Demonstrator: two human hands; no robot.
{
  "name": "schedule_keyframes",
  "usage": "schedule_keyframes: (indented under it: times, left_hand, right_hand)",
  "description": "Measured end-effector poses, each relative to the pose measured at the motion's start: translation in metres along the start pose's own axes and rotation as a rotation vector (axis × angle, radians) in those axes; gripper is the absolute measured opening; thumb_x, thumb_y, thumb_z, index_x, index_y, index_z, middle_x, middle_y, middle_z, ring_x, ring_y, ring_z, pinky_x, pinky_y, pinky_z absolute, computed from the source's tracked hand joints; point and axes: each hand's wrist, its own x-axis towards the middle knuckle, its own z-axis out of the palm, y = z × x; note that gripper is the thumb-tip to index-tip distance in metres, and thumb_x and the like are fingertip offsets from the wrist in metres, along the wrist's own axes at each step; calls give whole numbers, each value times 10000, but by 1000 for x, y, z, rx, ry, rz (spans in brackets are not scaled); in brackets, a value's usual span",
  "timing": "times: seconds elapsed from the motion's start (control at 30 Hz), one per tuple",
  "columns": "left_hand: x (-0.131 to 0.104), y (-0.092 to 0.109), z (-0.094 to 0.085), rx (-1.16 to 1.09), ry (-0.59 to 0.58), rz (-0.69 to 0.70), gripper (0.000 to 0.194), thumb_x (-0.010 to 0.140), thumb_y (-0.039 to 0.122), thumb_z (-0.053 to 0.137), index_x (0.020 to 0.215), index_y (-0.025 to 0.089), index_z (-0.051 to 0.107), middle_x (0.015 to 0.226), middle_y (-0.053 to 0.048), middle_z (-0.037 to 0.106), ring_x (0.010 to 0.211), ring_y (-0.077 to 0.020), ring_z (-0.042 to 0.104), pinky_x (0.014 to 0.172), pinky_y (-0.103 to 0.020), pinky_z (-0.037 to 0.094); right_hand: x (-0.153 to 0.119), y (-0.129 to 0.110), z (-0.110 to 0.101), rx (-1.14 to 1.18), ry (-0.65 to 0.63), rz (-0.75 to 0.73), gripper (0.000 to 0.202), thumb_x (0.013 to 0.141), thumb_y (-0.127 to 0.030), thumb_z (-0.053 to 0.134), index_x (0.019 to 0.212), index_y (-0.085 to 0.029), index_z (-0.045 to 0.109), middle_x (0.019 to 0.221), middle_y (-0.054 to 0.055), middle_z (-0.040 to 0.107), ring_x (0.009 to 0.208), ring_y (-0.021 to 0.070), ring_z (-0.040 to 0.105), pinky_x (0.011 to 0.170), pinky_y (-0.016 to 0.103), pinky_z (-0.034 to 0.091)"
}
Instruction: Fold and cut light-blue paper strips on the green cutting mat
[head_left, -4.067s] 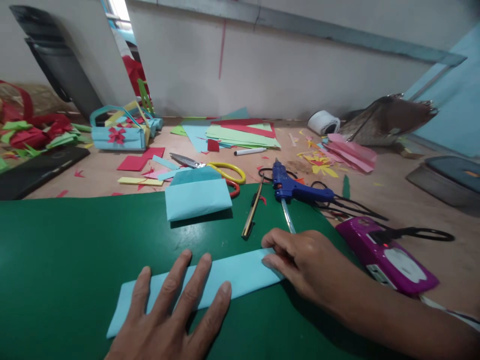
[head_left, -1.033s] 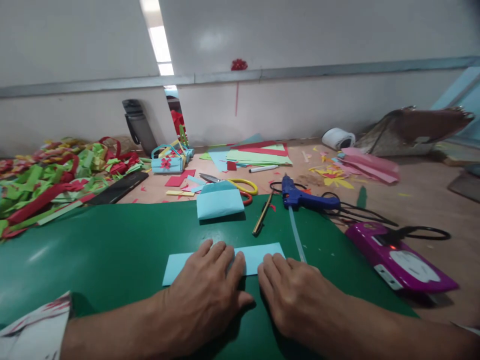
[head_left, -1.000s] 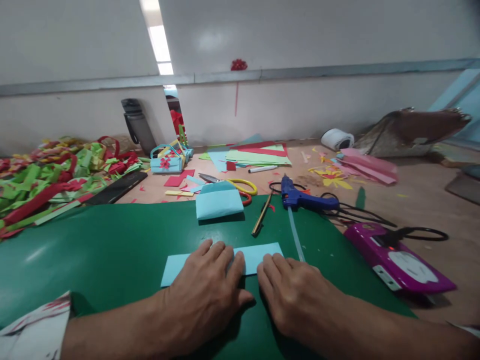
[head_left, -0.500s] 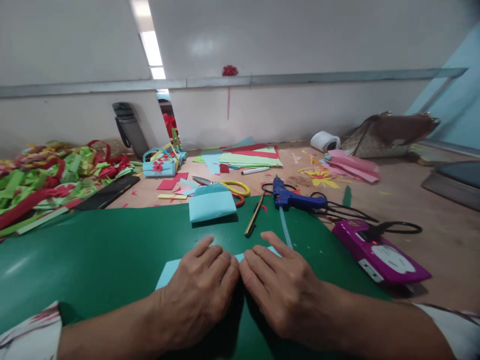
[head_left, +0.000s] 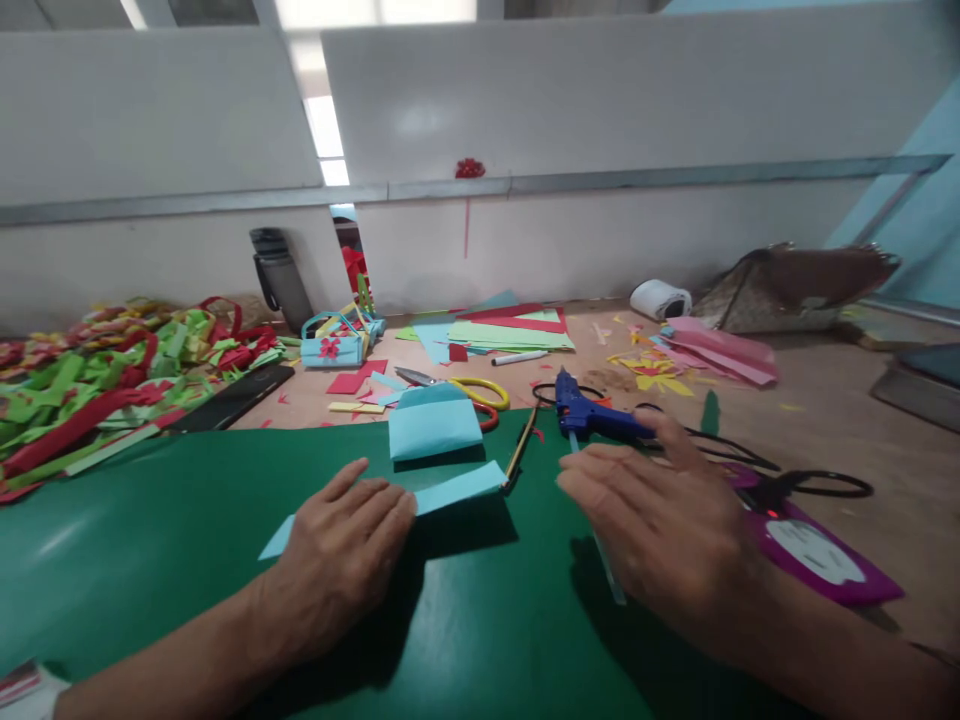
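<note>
Paper strip, pale blue and folded long and narrow, lies on the green mat near its middle; its right end lifts a little off the mat and casts a dark shadow. The left hand presses flat on the strip's left half, fingers spread and laid loosely, covering the middle so only the left tip and the right end show. The right hand hovers well apart from the strip, to the right, fingers half open and holding nothing that I can make out; it is blurred. It sits just over the glue gun, whose clear stick runs out beneath the palm.

Just behind the strip lies one folded blue paper, shaped like an envelope. Beside it lies one brass-coloured pen. One pair of yellow-handled scissors rests on the counter behind, and one purple device lies at the right. One small blue paper basket stands farther back.
</note>
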Motion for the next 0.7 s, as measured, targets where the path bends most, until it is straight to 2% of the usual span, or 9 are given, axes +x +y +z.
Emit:
schedule_keyframes:
  times: [0.1, 0.2, 0.3, 0.43, 0.5, 0.53, 0.6, 0.7]
  left_hand:
    - [14, 18, 7, -61, -27, 87, 228, 866, 112, 381, 942, 122, 596, 827, -72, 687, 793, -192, 629, 903, -419, 434]
    - [25, 36, 12, -120, -11, 108, 283, 864, 87, 333, 912, 101, 611, 775, -90, 670, 776, -201, 626, 897, -433, 442]
    - [25, 39, 13, -131, -19, 135, 292, 860, 89, 339, 942, 90, 619, 811, -106, 677, 813, -214, 627, 921, -446, 431]
    - [9, 22, 7, -88, 1, 143, 262, 857, 108, 385, 976, 104, 619, 864, -88, 694, 884, -204, 620, 1029, -434, 344]
    - [-3, 11, 2, -70, -42, 108, 256, 859, 103, 399, 1005, 110, 610, 918, -79, 697, 915, -193, 617, 1067, -430, 299]
    - [-9, 6, -1, -67, -1, 85, 259, 859, 90, 393, 1005, 109, 606, 914, -78, 699, 924, -192, 618, 1073, -441, 288]
    - [-21, -4, -8, -39, -59, 71, 258, 852, 78, 419, 1044, 122, 586, 936, -73, 699, 953, -196, 617, 1073, -461, 289]
    - [-36, -18, -20, 1, -76, 79, 233, 837, 56, 446, 1021, 123, 574, 913, -79, 705, 953, -211, 627, 1049, -492, 322]
  right_hand:
    - [2, -20, 9, 15, 33, -132, 215, 861, -124, 439, 974, -83, 617, 929, 134, 689, 942, 260, 605, 974, 586, 273]
    - [2, -35, 17, 67, 26, -156, 296, 827, -44, 359, 901, -66, 645, 792, 123, 687, 825, 231, 624, 969, 531, 316]
    - [0, -36, 18, 79, -32, -141, 315, 817, -34, 342, 832, -87, 652, 686, 95, 653, 714, 197, 605, 961, 517, 338]
    - [-1, -27, 13, 62, -57, -130, 327, 825, -28, 332, 830, -86, 654, 682, 91, 639, 718, 197, 591, 962, 528, 329]
    - [-1, -21, 11, 51, -57, -120, 318, 826, -21, 342, 824, -85, 654, 681, 89, 635, 741, 198, 591, 962, 527, 326]
    - [-1, -18, 11, 41, -45, -113, 311, 824, -16, 350, 816, -82, 653, 679, 89, 634, 757, 199, 593, 965, 530, 319]
    - [-1, -15, 11, 26, -38, -111, 289, 821, -11, 370, 819, -74, 652, 688, 89, 636, 774, 199, 596, 972, 543, 306]
    - [-2, -13, 11, 41, -58, -127, 276, 827, -21, 380, 842, -73, 650, 699, 84, 636, 759, 194, 594, 960, 559, 318]
